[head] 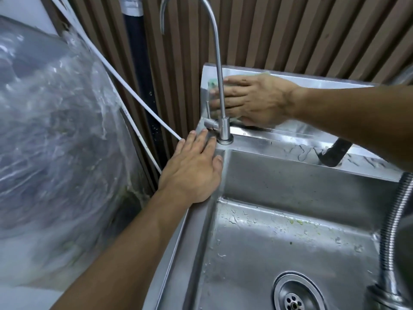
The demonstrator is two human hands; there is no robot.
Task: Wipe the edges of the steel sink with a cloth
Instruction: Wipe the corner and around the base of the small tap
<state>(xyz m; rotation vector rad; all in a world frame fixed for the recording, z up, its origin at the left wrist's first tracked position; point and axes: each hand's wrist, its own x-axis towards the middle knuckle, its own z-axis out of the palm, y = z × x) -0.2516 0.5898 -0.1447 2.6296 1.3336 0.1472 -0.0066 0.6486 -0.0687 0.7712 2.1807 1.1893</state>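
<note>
The steel sink (297, 144) fills the lower right, with a raised backsplash at its far edge and a wet basin. My right hand (254, 99) lies flat against the backsplash at its left end, pressing a pale green cloth (211, 82) that shows only at the fingertips and above the knuckles. The rest of the cloth is hidden under the hand. My left hand (194, 168) rests flat on the sink's left rim at the back corner, fingers spread, holding nothing. A thin gooseneck tap (218, 70) rises between the two hands.
A large object wrapped in clear plastic (55, 130) stands left of the sink. A white tube (125, 86) runs diagonally to the sink's corner. A ribbed metal hose (395, 220) hangs at the right. The drain (295, 298) sits in the basin. Ribbed brown wall panels stand behind.
</note>
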